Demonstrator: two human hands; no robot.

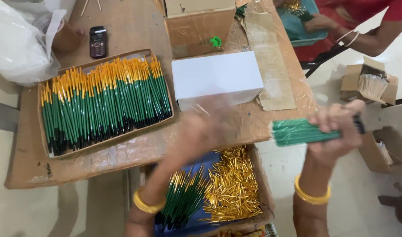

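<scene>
My right hand (337, 131) grips a bundle of green pen barrels (297, 131), held level with the open ends pointing left. My left hand (201, 131) is blurred in motion between the bundle and the white box (216, 77); whether it holds anything cannot be told. Below my hands a cardboard box (263, 193) holds a heap of gold pen tips (231, 184) and a bunch of green pens with gold tips (183, 199). A flat tray (43, 131) on the table is packed with several rows of finished green and yellow pens (104, 103).
A brown carton (198, 24), a black phone (97, 41) and a white plastic bag (16, 44) sit at the back of the table. Another person in red (363, 22) sits at top right. Small cartons (370, 81) stand on the floor at right.
</scene>
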